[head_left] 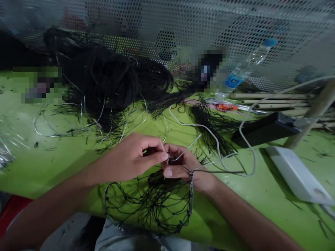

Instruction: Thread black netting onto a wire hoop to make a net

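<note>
A wire hoop (192, 195) hung with black knotted netting (154, 205) lies at the table's near edge, below my hands. My left hand (133, 157) is closed, its thumb and forefinger pinching a thin silvery wire. Close against it, my right hand (187, 167) grips the top of the hoop between thumb and fingers, where dark cord and wire ends meet. One stiff wire end (191, 146) sticks out up and to the right from this spot. The exact joint between the fingers is partly hidden.
Bundles of black cord (104, 80) and loose wires pile at the back left of the green table (70, 153). A plastic bottle (235, 78) leans on the perforated panel (183, 24). Bamboo sticks (277, 103), a black block (267, 129), a white cable (253, 153) and a white box (298, 174) lie right.
</note>
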Demonstrator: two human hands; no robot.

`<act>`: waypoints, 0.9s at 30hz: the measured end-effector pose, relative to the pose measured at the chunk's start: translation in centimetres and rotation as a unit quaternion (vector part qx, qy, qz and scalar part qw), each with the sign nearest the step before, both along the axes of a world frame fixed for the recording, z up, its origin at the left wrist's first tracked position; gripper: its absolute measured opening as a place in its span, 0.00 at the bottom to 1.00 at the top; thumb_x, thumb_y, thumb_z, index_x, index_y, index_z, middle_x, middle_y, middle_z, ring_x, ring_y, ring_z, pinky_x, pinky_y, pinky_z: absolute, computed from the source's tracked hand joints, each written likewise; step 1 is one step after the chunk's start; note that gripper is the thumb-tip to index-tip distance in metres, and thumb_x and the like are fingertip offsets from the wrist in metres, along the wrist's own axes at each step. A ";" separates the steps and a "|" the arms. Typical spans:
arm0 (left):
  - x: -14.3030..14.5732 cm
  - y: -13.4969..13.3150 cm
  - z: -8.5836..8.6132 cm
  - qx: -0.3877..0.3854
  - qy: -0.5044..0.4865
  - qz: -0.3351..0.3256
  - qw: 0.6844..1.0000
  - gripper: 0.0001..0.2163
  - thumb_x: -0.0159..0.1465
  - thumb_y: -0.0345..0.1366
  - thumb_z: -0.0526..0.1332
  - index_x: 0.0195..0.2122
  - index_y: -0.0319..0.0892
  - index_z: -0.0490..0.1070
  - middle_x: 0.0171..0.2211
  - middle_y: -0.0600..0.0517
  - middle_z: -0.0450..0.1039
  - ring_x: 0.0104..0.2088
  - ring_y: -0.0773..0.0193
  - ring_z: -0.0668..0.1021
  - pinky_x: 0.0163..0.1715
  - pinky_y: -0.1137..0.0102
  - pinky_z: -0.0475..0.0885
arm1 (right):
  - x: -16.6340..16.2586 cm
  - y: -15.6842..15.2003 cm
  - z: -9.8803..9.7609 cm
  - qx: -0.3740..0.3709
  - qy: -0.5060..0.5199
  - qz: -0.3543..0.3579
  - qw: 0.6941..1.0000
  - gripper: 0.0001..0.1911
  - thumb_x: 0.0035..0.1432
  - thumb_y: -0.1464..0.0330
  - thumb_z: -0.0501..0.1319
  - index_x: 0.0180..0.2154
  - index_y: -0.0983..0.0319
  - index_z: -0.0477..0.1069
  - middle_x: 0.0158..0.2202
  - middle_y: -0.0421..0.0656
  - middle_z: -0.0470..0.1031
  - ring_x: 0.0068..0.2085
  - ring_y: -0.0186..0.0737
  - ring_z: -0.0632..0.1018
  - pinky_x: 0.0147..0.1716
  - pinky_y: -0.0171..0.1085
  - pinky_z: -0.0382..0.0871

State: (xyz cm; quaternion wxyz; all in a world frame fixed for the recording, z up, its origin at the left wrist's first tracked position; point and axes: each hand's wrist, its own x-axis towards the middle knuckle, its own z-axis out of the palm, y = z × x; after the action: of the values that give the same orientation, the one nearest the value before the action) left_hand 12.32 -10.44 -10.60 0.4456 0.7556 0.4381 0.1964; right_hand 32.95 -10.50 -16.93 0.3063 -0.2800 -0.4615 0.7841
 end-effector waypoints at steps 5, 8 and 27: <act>0.1 -0.1 -0.1 0.035 0.038 -0.005 0.999 0.14 0.70 0.41 0.60 0.29 0.41 0.75 0.22 0.58 0.69 0.25 0.70 0.67 0.27 0.71 0.58 | -0.6 -0.3 0.4 0.095 -0.053 -0.023 0.994 0.14 0.53 0.64 0.76 0.31 0.62 0.73 0.26 0.34 0.66 0.27 0.29 0.63 0.27 0.32 0.58; 0.2 -0.3 -0.3 0.056 0.057 -0.001 0.997 0.15 0.71 0.41 0.60 0.28 0.42 0.74 0.21 0.59 0.70 0.24 0.70 0.68 0.26 0.70 0.57 | -0.8 -0.7 0.2 0.136 -0.075 -0.054 0.986 0.14 0.58 0.63 0.73 0.29 0.62 0.72 0.23 0.34 0.66 0.24 0.28 0.62 0.23 0.31 0.55; 0.6 -0.4 -1.5 0.121 0.006 0.053 0.991 0.07 0.70 0.40 0.62 0.38 0.42 0.74 0.28 0.57 0.80 0.27 0.71 0.78 0.23 0.78 0.65 | -1.3 -0.6 -0.9 -0.030 0.082 -0.087 0.992 0.12 0.53 0.65 0.77 0.34 0.62 0.77 0.24 0.34 0.75 0.20 0.29 0.75 0.19 0.29 0.77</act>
State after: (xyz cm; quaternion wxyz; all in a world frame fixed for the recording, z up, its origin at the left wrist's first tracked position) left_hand 12.94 -10.85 -12.08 0.3374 0.7806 0.4536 0.2668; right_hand 31.65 -11.14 -17.86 0.4019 -0.2633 -0.3852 0.7879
